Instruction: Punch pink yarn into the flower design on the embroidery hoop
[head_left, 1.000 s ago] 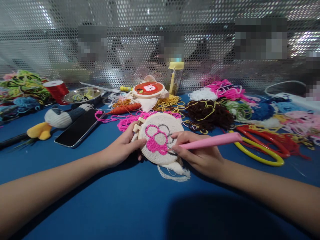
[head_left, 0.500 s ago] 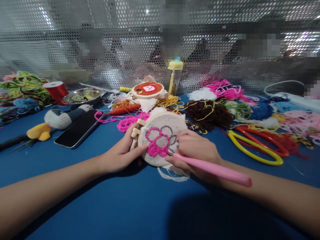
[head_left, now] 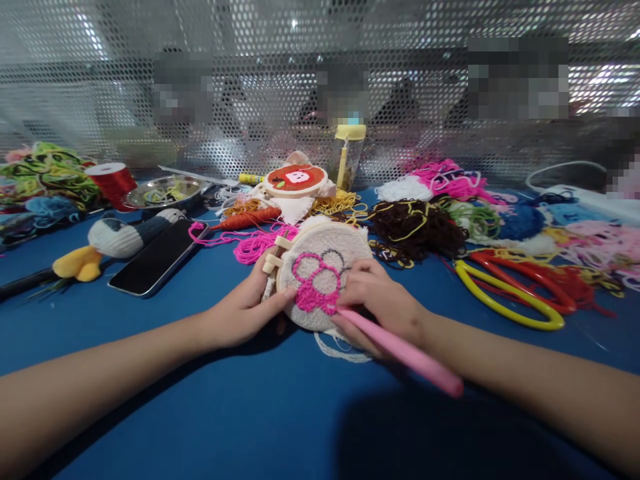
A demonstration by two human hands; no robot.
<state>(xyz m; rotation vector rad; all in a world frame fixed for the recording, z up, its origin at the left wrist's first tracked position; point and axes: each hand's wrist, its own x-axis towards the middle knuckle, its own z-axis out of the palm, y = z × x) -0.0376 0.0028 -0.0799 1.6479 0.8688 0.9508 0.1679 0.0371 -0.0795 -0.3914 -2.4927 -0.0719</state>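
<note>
My left hand (head_left: 253, 300) grips the left rim of an embroidery hoop (head_left: 350, 247), its thumb on the front and the fingers hidden behind. The hoop is tilted up toward me, and its wooden screw clamp shows above my thumb. A flower is drawn on the cloth, with pink yarn loops (head_left: 315, 298) filling its lower left petals. My right hand (head_left: 377, 303) is closed around a pink punch needle pen (head_left: 410, 353). The pen's tip meets the cloth at the lower edge of the pink loops. White thread (head_left: 345, 353) hangs below the hoop.
A phone (head_left: 159, 260) and a plush toy (head_left: 115, 237) lie to the left. Behind stand a second hoop (head_left: 295, 181) with a red design and a bottle (head_left: 353, 157). Dark brown yarn (head_left: 420, 227) and yellow-handled scissors (head_left: 510, 300) are at right. A perforated metal screen (head_left: 280, 87) closes the back.
The pink pen has swung, its rear end now lower and further left. My right hand has turned with it and shifted slightly left. My left hand stays on the hoop.
</note>
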